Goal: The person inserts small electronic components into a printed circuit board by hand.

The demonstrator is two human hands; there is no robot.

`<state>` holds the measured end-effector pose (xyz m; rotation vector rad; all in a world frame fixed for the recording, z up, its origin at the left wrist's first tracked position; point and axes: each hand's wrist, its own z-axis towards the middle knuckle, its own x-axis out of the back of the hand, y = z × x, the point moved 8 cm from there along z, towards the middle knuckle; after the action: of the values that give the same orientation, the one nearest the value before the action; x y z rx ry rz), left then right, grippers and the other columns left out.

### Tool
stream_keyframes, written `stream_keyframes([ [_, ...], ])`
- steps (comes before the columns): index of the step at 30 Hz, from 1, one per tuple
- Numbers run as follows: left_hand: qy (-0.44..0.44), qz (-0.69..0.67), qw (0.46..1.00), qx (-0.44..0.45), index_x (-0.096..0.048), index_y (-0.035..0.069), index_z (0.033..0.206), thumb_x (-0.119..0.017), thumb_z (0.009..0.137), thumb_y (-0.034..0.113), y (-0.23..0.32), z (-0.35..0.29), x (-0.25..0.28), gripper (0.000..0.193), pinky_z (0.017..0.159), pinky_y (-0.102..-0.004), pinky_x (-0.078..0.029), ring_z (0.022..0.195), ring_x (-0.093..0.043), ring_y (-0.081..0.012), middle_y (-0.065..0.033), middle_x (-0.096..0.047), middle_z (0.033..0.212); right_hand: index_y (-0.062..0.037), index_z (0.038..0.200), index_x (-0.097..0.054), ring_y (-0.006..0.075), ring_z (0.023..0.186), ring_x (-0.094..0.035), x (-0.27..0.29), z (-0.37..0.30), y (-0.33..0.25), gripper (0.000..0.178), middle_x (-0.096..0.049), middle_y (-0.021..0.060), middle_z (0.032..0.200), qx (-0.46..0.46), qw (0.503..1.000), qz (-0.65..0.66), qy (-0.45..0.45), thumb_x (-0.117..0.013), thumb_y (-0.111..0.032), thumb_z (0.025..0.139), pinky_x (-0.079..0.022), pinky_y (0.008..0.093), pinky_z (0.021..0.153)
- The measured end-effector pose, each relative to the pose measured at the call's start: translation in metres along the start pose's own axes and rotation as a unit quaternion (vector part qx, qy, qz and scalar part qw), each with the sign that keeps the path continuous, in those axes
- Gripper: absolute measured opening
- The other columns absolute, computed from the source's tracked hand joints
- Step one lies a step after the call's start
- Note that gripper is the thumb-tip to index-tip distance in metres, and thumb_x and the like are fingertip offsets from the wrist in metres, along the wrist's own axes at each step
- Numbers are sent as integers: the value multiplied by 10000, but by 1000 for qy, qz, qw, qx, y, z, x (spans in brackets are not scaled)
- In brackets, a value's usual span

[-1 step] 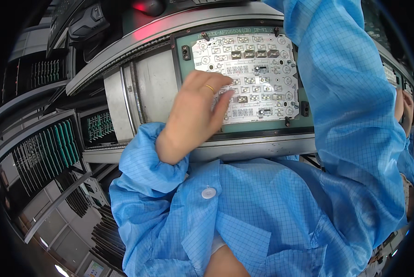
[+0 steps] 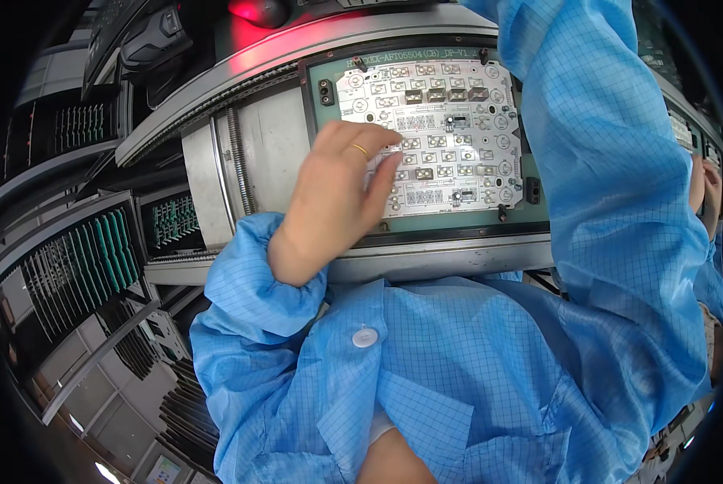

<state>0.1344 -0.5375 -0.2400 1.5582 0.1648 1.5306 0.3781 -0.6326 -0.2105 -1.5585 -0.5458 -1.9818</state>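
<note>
I see my left hand (image 2: 337,198) lying palm down on the white circuit panel (image 2: 450,137), fingers (image 2: 377,161) spread loosely and resting flat on the panel's left part; the grip pinches nothing, it only touches the surface. A thin gold ring (image 2: 360,148) sits on one finger. The panel is seated in a green carrier frame (image 2: 539,214), which lies on the grey conveyor rail (image 2: 450,258) straight in front of me, just above my chest. Rows of small grey and black components cover the panel, and black clips sit at the frame's edges.

My right arm, in a blue checked sleeve (image 2: 611,185), reaches up across the right side of the frame and out past the top edge, so my right hand is out of sight and I cannot tell how its grip stands. At the far right edge another person's hand (image 2: 704,194) shows, apart from mine.

To the left of the rail stand racks (image 2: 79,266) holding green boards on edge. A red glow (image 2: 256,16) shows at the top, above the rail. A white button (image 2: 365,337) closes my blue coat below.
</note>
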Motion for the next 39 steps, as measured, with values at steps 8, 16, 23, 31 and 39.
stream_keyframes([
  [8,24,17,1000,1,-685,7,994,-698,860,64,-18,31,34,146,819,-421,-512,924,-624,-372,-179,-685,957,30,961,-666,402,1008,-656,13,-41,-1,211,-653,270,956,65,989,89,97,-661,-34,760,-541,449,884],
  [16,200,98,973,-56,-665,-22,1100,-651,901,66,-36,111,74,218,760,-398,-545,871,-672,-336,-171,-683,1024,11,937,-699,390,892,-683,31,-14,5,201,-713,206,903,-33,986,166,5,-724,-42,745,-546,429,815],
  [23,72,289,954,-43,-665,-59,1021,-617,812,-40,-54,174,38,215,879,-458,-575,1049,-627,-398,-259,-618,1071,15,977,-695,388,910,-686,38,-13,12,222,-718,209,916,57,950,295,87,-687,-23,758,-547,440,822],
  [31,131,229,963,-55,-668,-22,1032,-661,866,89,-54,174,48,200,832,-465,-557,924,-666,-408,-235,-676,989,14,935,-681,418,893,-658,64,-35,-8,184,-674,233,918,163,948,174,209,-649,-11,756,-530,483,815],
  [39,244,-77,966,33,-654,-36,1004,-686,870,119,-49,98,95,207,686,-315,-556,737,-705,-222,-163,-716,839,25,899,-661,430,931,-654,43,-7,-3,152,-680,253,939,-27,984,160,73,-661,-5,750,-528,473,819],
])
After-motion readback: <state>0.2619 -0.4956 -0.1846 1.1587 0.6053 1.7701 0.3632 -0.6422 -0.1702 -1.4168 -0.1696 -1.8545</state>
